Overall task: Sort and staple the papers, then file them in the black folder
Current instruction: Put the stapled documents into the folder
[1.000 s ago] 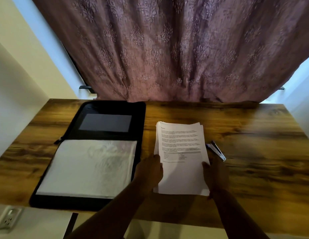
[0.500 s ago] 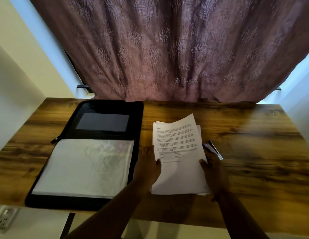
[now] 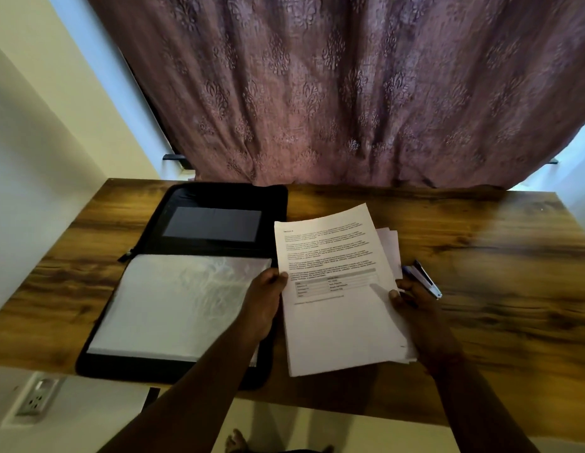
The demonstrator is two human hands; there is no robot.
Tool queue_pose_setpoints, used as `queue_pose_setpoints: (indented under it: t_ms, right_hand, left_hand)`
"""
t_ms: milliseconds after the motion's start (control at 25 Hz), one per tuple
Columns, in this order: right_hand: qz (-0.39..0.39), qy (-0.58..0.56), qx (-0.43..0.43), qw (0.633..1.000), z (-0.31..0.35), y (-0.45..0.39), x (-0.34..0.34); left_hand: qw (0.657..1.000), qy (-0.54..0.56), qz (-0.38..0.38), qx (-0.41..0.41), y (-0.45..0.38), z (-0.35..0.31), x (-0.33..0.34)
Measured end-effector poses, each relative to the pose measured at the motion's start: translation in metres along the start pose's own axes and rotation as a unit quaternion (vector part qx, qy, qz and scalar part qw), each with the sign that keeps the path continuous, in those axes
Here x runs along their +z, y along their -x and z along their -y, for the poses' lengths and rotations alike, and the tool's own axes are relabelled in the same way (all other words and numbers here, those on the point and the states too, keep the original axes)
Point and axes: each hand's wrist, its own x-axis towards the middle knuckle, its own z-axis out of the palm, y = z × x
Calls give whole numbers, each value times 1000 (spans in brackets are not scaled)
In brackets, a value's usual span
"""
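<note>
A printed top sheet [image 3: 333, 263] is lifted and turned slightly off the stack of papers [image 3: 391, 250] beneath it on the wooden table. My left hand [image 3: 263, 302] pinches the sheet's left edge with the thumb on top. My right hand [image 3: 415, 308] holds the papers at their right edge, thumb on the sheet. The black folder [image 3: 219, 197] lies open to the left, with clear plastic sleeves [image 3: 180, 302] in its near half. A stapler [image 3: 423, 279] lies just right of the papers, beside my right hand's fingers.
The wooden table [image 3: 500, 289] reaches from the left wall to the right. A patterned curtain [image 3: 333, 93] hangs behind its far edge. A wall socket [image 3: 38, 397] sits low on the left, below the table's front edge.
The top sheet has come up off the stack and turned with its far right corner higher. Both hands moved with it along its edges. The camera view shifted slightly.
</note>
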Motion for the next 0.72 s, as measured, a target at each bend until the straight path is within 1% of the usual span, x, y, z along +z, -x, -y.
queue_pose_setpoints:
  t_ms: [40,80,160,200,240,320,400,440,600,640,680,720]
  right_hand:
    - [13,-54,14,998,1,2,4]
    - [30,-134,34,990,2,5,10]
    - [57,-289,87,952,4,13,24]
    - [60,-335,109,934,3,15,33]
    - [54,-355,126,925,-1,17,44]
    - [19,-328,155,932,-12,20,74]
    - [-41,-265,175,947,-17,21,104]
    - [-68,-249,183,949,-18,23,118]
    - [-106,-277,199,934,-25,25,137]
    - [-116,-273,185,937,-26,27,141]
    - [-123,-246,155,949,-25,30,144]
    - [-132,-206,109,963,-23,33,144]
  left_hand:
    - [999,37,-10,3,0,-3,-4]
    - [997,73,-23,2,-2,-5,-7]
    - [990,132,-56,-15,-7,-8,-17]
    - [985,155,-65,-29,-9,-9,-21]
    - [982,178,-58,-39,-8,-12,-26]
    - [979,196,-5,-54,-3,-19,-36]
    - [986,144,61,-62,1,-17,-50]
    - [988,108,87,-64,1,-14,-59]
    - [991,4,131,-40,-1,-3,-77]
    - [990,-55,132,-16,0,0,-80]
    - [979,-158,125,30,0,5,-84]
    - [948,-284,115,92,0,12,-87]
